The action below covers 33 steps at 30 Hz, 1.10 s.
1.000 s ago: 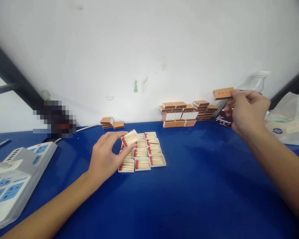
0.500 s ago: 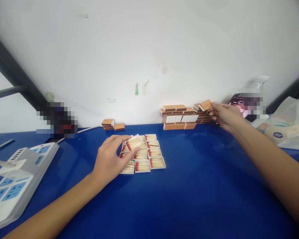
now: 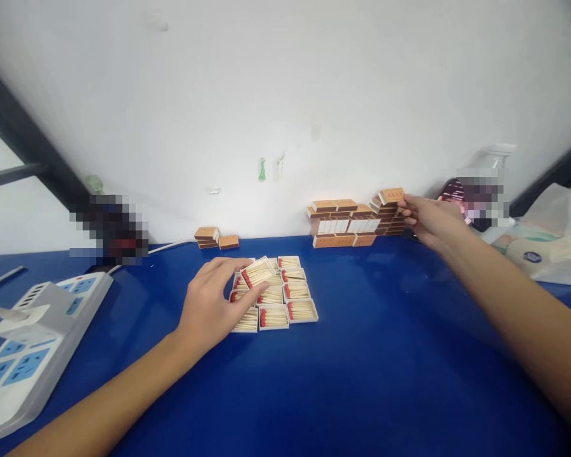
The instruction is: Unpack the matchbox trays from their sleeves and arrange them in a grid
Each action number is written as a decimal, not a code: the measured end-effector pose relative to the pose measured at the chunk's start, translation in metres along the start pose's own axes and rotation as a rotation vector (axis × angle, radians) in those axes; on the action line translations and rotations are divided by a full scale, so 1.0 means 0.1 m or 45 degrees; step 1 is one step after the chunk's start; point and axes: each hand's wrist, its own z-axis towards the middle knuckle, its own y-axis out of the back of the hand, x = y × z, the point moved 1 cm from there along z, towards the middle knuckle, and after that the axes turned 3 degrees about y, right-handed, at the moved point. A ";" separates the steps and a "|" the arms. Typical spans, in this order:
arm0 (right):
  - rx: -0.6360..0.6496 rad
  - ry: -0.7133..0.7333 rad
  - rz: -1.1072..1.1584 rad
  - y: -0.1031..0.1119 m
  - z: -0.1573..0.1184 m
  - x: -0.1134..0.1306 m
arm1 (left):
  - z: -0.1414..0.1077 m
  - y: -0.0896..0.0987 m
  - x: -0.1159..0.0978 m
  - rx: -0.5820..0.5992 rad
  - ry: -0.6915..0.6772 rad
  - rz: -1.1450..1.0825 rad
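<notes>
My left hand (image 3: 214, 295) pinches a matchbox tray (image 3: 257, 273) of red-tipped matches between thumb and fingers, tilted above other trays. Beneath and beside it, several open trays of matches (image 3: 301, 310) lie in close rows; the hand covers part of them. At the back right, my right hand (image 3: 431, 219) has its fingertips closed on the right end of an orange-topped matchbox cover (image 3: 392, 195). That cover sits at the top of a stack of matchboxes (image 3: 385, 223). Whether it rests fully on the stack I cannot tell.
Against the white wall (image 3: 285, 95) stand a larger pile of matchboxes (image 3: 345, 225) and a small pile (image 3: 207, 236). A power strip (image 3: 78, 317) with a plugged-in adapter lies on the left of the blue table (image 3: 342, 387). A plastic bag (image 3: 552, 238) is at the far right.
My right hand has turned the matchbox cover from tilted to nearly level, moving it slightly left onto the stack. My left hand keeps its tray in almost the same place.
</notes>
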 end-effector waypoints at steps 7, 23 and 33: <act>-0.046 -0.070 -0.082 -0.06 -0.10 0.05 | 0.00 0.00 0.00 -0.016 -0.023 0.005; -0.085 0.559 -0.835 -0.10 -0.21 -0.15 | 0.00 0.03 -0.01 -0.008 -0.039 0.023; -0.121 0.666 -0.791 -0.19 -0.48 0.04 | 0.00 0.03 0.01 0.021 -0.069 0.011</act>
